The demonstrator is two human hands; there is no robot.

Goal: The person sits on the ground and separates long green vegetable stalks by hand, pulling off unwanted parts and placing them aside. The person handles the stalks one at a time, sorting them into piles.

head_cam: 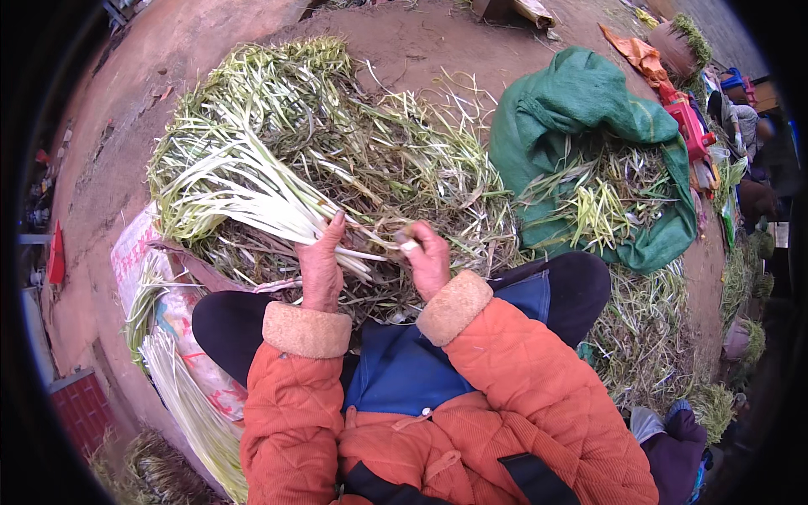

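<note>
My left hand (320,268) grips a bundle of pale, blanched leafy stalks (252,196), which look like blanched chives. Their leaves fan out up and to the left, and the cut ends poke out right of my thumb. With fingers and thumb closed, my right hand (429,257) pinches the end of a thin stalk just right of the bundle; something pale, perhaps a wrap, shows at the thumb. Beneath both hands spreads a large heap of green and withered leaves (379,164). Trimmed pale stalks (189,404) lie in a long row at my left side.
A green woven sack (536,120), its mouth rolled back, holds leaf scraps on the right. A printed white sack (196,353) lies by my left knee. More leaf litter (644,334) covers the ground at right. Another person (678,435) is at lower right.
</note>
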